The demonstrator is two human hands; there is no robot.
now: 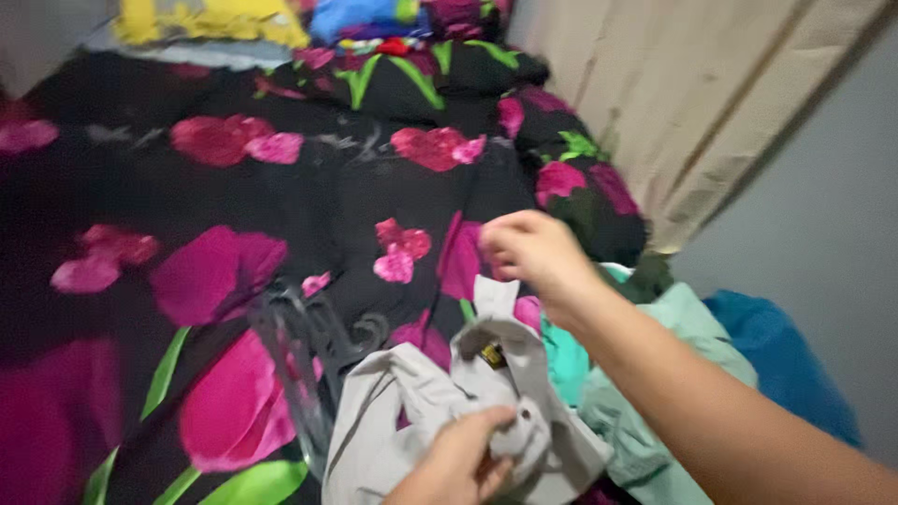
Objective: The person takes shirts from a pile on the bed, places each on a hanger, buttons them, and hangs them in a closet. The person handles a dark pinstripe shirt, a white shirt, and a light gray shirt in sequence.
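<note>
left hand (458, 463) has its grip clamped on the grey garment (440, 402) at bottom centre, running up toward the right hand (533, 251), fingers curled together just above its collar end, nearer the bed (140, 196).

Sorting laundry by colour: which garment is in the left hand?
The grey garment, pinched by the left hand; the mint-green ones lie beside it under the right arm.

Bedspread (281, 196) black with magenta-pink flowers, green stems. Garment (421, 411) pale grey; clothes beside it (636, 440) mint-teal, a blue item (786, 355) further right. Blurred hanger (299, 346) looks dark grey; far pile (215, 19) yellow.
</note>
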